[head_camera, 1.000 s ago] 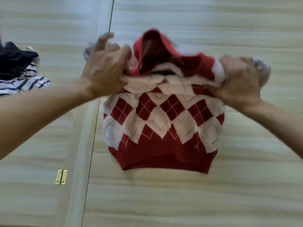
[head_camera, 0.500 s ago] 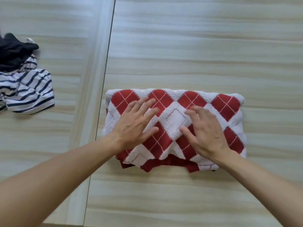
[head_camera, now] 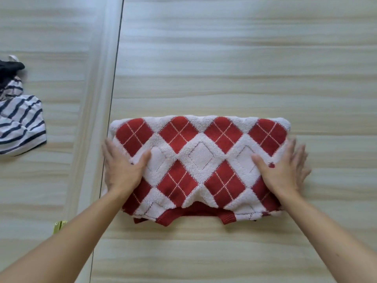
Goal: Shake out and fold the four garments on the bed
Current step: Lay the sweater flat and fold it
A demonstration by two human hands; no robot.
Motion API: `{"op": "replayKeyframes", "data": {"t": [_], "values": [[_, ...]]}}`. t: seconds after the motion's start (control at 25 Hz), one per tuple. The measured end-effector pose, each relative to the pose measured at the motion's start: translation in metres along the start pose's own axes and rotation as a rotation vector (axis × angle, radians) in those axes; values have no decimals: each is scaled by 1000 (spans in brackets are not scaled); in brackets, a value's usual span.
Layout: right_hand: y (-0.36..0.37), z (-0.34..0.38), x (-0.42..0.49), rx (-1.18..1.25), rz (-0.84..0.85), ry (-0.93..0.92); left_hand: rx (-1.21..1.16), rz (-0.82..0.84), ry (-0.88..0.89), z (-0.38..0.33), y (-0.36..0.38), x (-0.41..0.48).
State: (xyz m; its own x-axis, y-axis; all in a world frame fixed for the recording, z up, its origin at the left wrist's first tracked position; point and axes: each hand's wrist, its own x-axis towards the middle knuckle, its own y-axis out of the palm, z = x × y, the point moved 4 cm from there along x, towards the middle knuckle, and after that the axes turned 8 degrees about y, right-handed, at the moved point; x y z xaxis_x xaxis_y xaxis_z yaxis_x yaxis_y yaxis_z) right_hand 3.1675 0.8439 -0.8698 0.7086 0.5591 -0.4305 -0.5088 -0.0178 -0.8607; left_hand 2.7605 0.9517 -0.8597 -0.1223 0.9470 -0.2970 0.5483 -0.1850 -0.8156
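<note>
We see the bed [head_camera: 224,58], wood-grain, w/ the sweater [head_camera: 200,160] folded flat at center. Our left hand [head_camera: 122,168] lies flat on its left edge, fingers straight. Our right hand [head_camera: 285,170], blurred, fingers spread, is on the right edge. The striped top [head_camera: 20,125] is crumpled far left, w/ the black garment [head_camera: 10,68] touching it behind.

I log two arms of the person: left forearm [head_camera: 67,237] and right forearm [head_camera: 328,231], both bare for their whole visible length, slender and smooth. Left hand [head_camera: 122,170] and right hand [head_camera: 285,172] are bare as well, slim fingers. Right fingertips [head_camera: 299,156] are smeared by blur, so I can't read fine detail there.
</note>
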Motion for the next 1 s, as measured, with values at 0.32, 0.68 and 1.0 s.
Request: {"op": "replayKeyframes", "data": {"t": [0.32, 0.68, 1.0], "values": [[-26, 13, -5, 943, 670, 492, -485, 232, -453, -32, -16, -1], [-109, -117, -51, 1498, 365, 514, 5, 298, 526, -327, 13, -32], [-127, -273, -62, 1710, -81, 890, 427, 501, 1062, -571, 206, -76]]}}
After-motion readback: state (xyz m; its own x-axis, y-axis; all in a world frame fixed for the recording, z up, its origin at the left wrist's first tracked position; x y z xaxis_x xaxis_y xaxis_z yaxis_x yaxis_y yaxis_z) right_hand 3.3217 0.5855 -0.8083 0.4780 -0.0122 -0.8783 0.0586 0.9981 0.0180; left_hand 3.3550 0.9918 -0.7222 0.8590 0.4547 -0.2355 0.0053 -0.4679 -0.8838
